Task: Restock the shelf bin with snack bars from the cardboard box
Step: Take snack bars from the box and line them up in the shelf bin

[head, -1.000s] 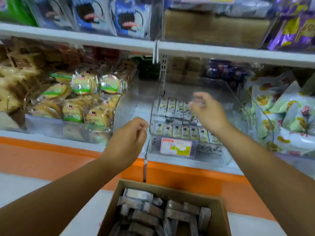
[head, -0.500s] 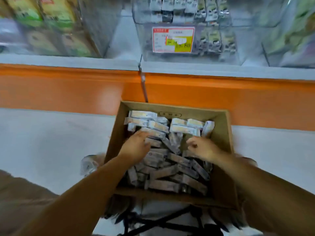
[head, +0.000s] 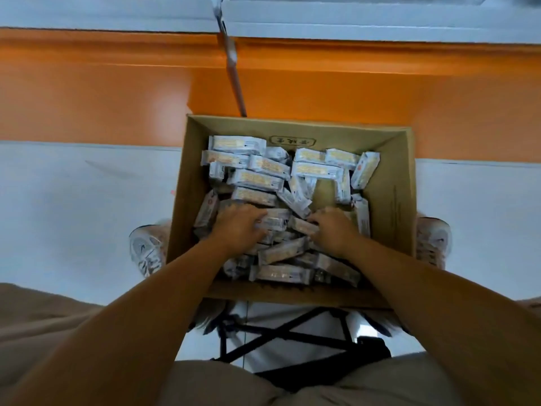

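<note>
An open cardboard box (head: 389, 183) sits below me, holding several white-wrapped snack bars (head: 254, 178) in a loose heap. Both hands are inside it, on the near half of the heap. My left hand (head: 238, 225) curls its fingers over a bar near the middle. My right hand (head: 332, 228) grips another bar just to the right of it. The two hands are a few centimetres apart. The shelf bin is out of view above the frame.
The orange shelf base (head: 117, 92) and the white shelf edge (head: 351, 20) run across the top. A metal divider strip (head: 234, 71) drops toward the box's far wall. My shoes (head: 146, 250) flank the box, and a black folding stand (head: 292, 338) is under it.
My view tilted down from the shelf bin to the box. Both hands came down from the shelf into the box and closed onto bars in the heap.
</note>
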